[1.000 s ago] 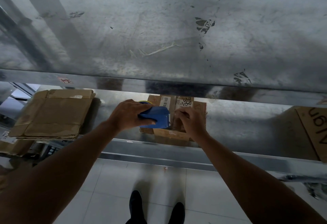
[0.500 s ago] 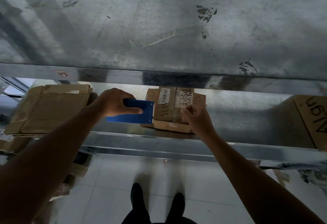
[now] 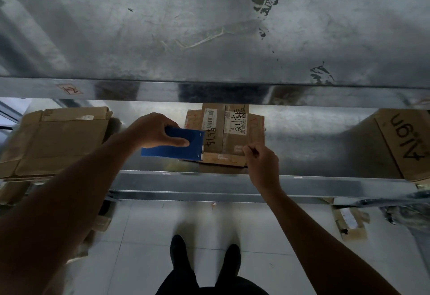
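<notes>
Head view: open room either side of the small taped brown cardboard box (image 3: 232, 136), near the front lip of the scuffed grey metal shelf (image 3: 307, 141); flattened cardboard (image 3: 58, 138) well left, lettered carton (image 3: 404, 141) well right. Grips a flat blue plastic tape dispenser (image 3: 172, 149) in left hand (image 3: 152, 130), touching the box's left edge. Pinches the box's near right corner with right hand (image 3: 263, 166).

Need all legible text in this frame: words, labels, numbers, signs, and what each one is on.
"Align": black marker, large cardboard box at right.
Handwritten Chinese characters, small box top: not clear enough to read.
Barcode label, same box: too small.
Red tag, shelf beam: blurred.
Label, flattened cardboard at left: too small.
Blue tape dispenser: no text.
</notes>
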Demonstrator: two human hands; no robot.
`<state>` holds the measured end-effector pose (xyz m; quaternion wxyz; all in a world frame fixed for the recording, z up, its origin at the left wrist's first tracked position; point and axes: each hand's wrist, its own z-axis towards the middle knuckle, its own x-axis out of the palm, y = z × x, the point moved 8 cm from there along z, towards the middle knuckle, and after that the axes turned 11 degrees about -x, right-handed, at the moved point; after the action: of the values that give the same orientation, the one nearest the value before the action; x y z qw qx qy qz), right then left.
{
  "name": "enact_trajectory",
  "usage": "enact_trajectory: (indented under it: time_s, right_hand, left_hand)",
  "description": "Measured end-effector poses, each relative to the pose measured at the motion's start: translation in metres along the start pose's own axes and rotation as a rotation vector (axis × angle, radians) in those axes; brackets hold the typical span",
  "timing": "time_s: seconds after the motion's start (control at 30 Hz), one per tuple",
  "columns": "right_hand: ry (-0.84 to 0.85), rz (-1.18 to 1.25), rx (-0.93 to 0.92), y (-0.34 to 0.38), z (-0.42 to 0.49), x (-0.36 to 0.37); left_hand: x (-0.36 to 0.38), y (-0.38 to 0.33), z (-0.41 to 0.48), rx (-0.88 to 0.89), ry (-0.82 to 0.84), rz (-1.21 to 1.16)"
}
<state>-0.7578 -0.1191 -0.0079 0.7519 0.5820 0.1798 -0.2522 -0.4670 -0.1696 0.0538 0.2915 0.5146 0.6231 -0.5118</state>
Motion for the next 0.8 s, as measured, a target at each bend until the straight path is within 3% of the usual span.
enact_trajectory:
  time_s: [0.43,0.8]
  right_hand:
    - [-0.111,0.019,0.006,-0.007,-0.005,0.002]
    - [-0.067,-0.014,-0.002,-0.012,0.004,0.005]
  left_hand:
    - [-0.006,0.01,-0.007,-0.01,0.019,-0.025]
    - [-0.011,0.029,-0.002,-0.045,0.061,0.2]
